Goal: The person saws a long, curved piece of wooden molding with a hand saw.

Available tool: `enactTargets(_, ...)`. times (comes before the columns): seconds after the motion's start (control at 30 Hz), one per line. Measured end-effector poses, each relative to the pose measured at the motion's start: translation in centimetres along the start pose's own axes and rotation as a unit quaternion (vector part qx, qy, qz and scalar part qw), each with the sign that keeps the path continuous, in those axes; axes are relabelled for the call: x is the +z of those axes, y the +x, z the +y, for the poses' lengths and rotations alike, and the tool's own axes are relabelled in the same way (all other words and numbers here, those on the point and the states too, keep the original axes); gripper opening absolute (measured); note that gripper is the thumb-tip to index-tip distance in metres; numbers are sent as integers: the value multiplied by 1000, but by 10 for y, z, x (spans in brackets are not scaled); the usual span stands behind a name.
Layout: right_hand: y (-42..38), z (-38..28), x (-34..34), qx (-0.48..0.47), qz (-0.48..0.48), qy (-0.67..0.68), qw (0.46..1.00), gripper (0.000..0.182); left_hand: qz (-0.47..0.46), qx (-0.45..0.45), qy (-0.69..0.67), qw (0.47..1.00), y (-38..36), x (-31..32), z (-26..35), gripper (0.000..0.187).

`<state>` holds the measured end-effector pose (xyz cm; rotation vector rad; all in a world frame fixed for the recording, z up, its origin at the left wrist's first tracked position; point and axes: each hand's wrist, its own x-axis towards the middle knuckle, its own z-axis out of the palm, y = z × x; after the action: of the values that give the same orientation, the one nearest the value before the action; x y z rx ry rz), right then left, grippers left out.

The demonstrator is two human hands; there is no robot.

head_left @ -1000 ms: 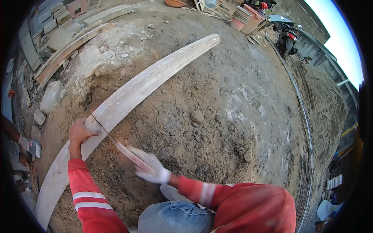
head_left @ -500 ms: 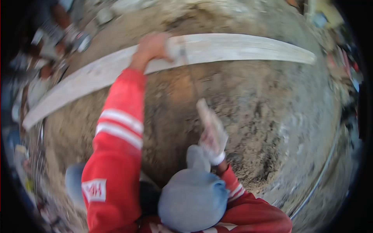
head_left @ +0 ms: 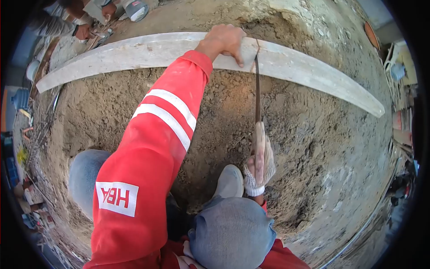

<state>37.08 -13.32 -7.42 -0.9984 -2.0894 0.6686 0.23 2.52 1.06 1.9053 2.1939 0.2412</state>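
A long pale wooden plank [head_left: 304,67] stretches across the ground in front of me, bowed by the wide lens. My bare left hand [head_left: 224,41] presses down on it, fingers over its far edge and thumb on its upper face. In my right hand [head_left: 260,163], which wears a whitish glove, is a handsaw [head_left: 258,101] gripped by its pale handle. The narrow dark blade points away from me and meets the plank just right of my left thumb, at a reddish line across the wood.
Loose brown soil [head_left: 309,134] lies under and around the plank. My shoe [head_left: 230,181] and bent knee [head_left: 233,233] are close to the right hand. At upper left another person's hands [head_left: 109,10] and shoe [head_left: 136,10] show. Rods and debris line the left side.
My view has turned and sharpened, so the plank now slopes down to the right. The saw blade points straighter ahead, and both hands keep their grip.
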Motion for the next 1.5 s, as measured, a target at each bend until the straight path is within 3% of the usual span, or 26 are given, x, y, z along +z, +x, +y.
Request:
enactTargets(0.07, 34, -16, 3, 125, -36, 226, 965, 62, -7, 3, 0, 1000, 8, 3, -5, 57)
enactTargets(0.13, 108, -10, 29, -83, -5, 51, 995, 61, -19, -4, 2, 1000, 18, 10, -10, 49)
enactTargets(0.17, 144, 5, 49, -170, 37, 39, 984, 61, -18, 2, 4, 1000, 19, 9, -6, 49)
enactTargets(0.2, 174, -5, 57, -183, 59, -2, 981, 64, -15, -8, 2, 1000, 17, 8, -5, 65)
enactTargets(0.23, 182, -9, 60, -190, 65, 40, 979, 66, -14, -21, -2, 1000, 14, 8, -5, 81)
enactTargets(0.27, 190, -11, 63, -197, 71, 82, 974, 68, -17, -24, -2, 1000, 11, 6, -4, 81)
enactTargets(0.33, 159, 0, 57, -172, 40, 27, 984, 70, -17, -23, -5, 1000, 7, 5, -4, 54)
enactTargets(0.37, 137, 10, 54, -139, 11, -6, 990, 70, -17, -28, -7, 999, 7, 3, -3, 54)
enactTargets(0.43, 73, 2, 28, -66, -30, 11, 997, 68, -18, -27, -22, 999, 6, 1, -5, 69)
enactTargets(0.53, 16, -13, 11, 160, -60, 171, 970, 66, -40, -50, -20, 998, 17, 1, -7, 85)
enactTargets(0.6, 39, -12, 8, 27, -60, 58, 996, 60, -35, -36, -26, 998, 20, 8, -9, 87)
enactTargets(0.7, 128, 8, 61, -74, 31, 84, 993, 63, -12, -7, -21, 1000, 21, 15, -14, 88)
enactTargets(0.73, 162, 18, 80, -165, 73, 21, 983, 72, 3, 1, -10, 1000, 22, 13, -12, 87)
enactTargets(0.77, 193, -8, 75, -195, 99, 36, 975, 80, -1, 8, -1, 1000, 20, 11, -9, 87)
enactTargets(0.83, 186, -3, 79, -199, 119, 45, 972, 70, 7, -11, -1, 1000, 12, 7, -6, 85)
enactTargets(0.9, 160, -11, 56, -169, 57, 10, 984, 80, 6, -14, -6, 1000, 14, 12, -9, 85)
enactTargets(1.03, 27, -5, 17, 4, -37, 40, 999, 64, -18, -29, -30, 999, 19, 6, -11, 84)
enactTargets(1.1, -6, -4, 9, 16, -44, 14, 999, 56, -15, -29, -23, 999, 19, 10, -13, 84)
enactTargets(1.13, -4, -5, 2, -29, -33, -35, 998, 56, -10, -22, -13, 1000, 23, 7, -12, 84)
enactTargets(1.17, 21, -23, 2, 20, -42, 74, 996, 53, -9, -13, -7, 1000, 25, 7, -11, 84)
enactTargets(1.23, 88, -15, 32, -30, -16, 111, 993, 60, -49, -20, -4, 999, 29, 6, -14, 87)
enactTargets(1.27, 112, 3, 52, -117, 11, 36, 992, 71, -50, -15, -4, 999, 28, 8, -13, 87)
enactTargets(1.3, 142, -2, 60, -100, 18, 53, 993, 71, -43, -8, -10, 999, 28, 9, -14, 88)
enactTargets(1.4, 154, -7, 62, -97, 13, 70, 993, 71, -25, -5, -9, 1000, 24, 7, -15, 89)
enactTargets(1.5, 99, 11, 44, -103, 0, 76, 992, 70, -23, -13, -16, 1000, 22, 1, -8, 90)
